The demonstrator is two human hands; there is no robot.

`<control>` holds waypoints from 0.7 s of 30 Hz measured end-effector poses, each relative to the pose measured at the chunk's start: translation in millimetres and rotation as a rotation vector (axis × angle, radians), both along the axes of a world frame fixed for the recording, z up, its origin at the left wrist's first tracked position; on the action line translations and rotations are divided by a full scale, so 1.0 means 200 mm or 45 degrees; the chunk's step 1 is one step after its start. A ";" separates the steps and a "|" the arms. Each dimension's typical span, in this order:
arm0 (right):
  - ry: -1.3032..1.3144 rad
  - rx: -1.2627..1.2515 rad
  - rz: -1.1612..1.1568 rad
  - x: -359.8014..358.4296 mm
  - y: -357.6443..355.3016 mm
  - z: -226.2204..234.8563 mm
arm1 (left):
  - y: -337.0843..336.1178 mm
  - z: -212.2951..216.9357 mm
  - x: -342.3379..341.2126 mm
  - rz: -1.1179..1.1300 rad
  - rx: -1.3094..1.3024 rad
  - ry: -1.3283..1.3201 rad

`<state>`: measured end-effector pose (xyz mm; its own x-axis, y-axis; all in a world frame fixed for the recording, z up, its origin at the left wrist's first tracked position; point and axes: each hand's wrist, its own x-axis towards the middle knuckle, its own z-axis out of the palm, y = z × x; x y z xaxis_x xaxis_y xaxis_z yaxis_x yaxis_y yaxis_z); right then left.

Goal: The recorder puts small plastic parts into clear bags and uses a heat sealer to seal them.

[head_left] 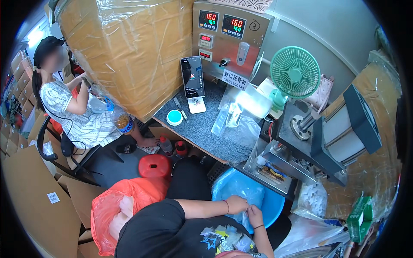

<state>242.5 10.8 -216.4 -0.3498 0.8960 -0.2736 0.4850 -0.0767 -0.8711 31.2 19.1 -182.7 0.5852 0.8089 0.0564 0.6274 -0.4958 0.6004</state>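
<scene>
My left hand point(237, 204) reaches in from the left, its fingers closed in a pinch. Right against it, my right hand point(254, 216) is closed too, fingertips meeting those of the left. Whatever small thing is between them is too small to make out. Both hands are over a round blue tub point(277, 208) lined with a clear plastic bag point(251, 192). Just beyond the tub stands a metal press machine point(287, 161) with an outstretched lower jaw.
A grey-covered table point(198, 131) carries a phone on a stand point(193, 81), a round turquoise-lidded tin point(174, 117) and clear plastic sheets point(235, 122). Behind are a control box point(230, 38) and a green fan point(295, 72). A red bag point(101, 215) is left of me; another person point(69, 94) sits far left.
</scene>
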 end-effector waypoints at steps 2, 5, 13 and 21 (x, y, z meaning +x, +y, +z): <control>-0.309 0.366 0.146 -0.01 0.02 -0.02 | -0.02 0.02 0.02 -0.203 -0.181 0.392; -0.659 0.418 0.135 -0.02 0.05 -0.03 | 0.02 -0.03 0.02 -0.373 -0.307 0.487; -0.368 0.289 0.216 0.01 0.00 0.02 | -0.02 0.82 -0.61 -0.452 -0.354 -0.533; -0.408 0.331 0.352 -0.04 0.03 0.02 | 0.42 1.18 -1.42 1.222 1.069 0.584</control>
<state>234.8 16.5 -212.2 -0.5187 0.8344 -0.1863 0.7030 0.2923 -0.6483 -253.0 104.1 54.1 -0.0866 0.7237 0.6846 0.9904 0.1368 -0.0193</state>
